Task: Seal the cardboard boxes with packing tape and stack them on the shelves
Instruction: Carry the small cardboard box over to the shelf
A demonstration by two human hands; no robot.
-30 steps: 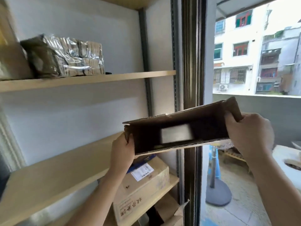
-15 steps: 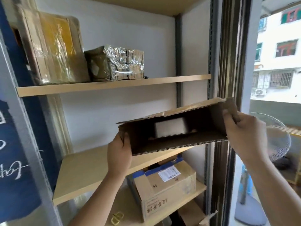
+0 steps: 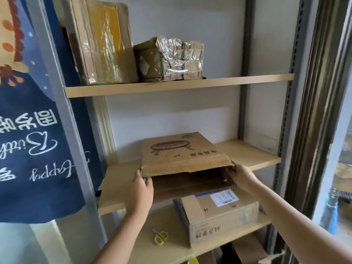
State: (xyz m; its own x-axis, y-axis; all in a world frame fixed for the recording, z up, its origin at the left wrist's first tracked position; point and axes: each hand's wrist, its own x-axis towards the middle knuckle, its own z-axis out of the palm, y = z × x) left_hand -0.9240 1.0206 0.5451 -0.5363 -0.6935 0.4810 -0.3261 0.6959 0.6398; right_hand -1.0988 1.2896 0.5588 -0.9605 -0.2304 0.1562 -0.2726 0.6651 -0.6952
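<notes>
A brown cardboard box [image 3: 177, 151] with a printed drawing on top lies on the middle shelf [image 3: 251, 153], its open end facing me and sticking out past the shelf's front edge. My left hand [image 3: 140, 191] grips the box's near left corner. My right hand [image 3: 242, 177] holds the near right corner, fingers curled at the open edge. Inside, the box is dark and I cannot tell what it contains.
On the upper shelf [image 3: 179, 85] stand a tall plastic-wrapped box [image 3: 101, 40] and a smaller wrapped parcel [image 3: 171, 59]. The lower shelf carries a labelled carton [image 3: 221, 214] and yellow scissors [image 3: 160, 237]. A blue banner [image 3: 32, 130] hangs left; a window frame [image 3: 312, 111] stands right.
The box was held tilted in the air in front of the shelves; it now lies flat on the middle shelf, still held at both near corners. My view has turned left and down.
</notes>
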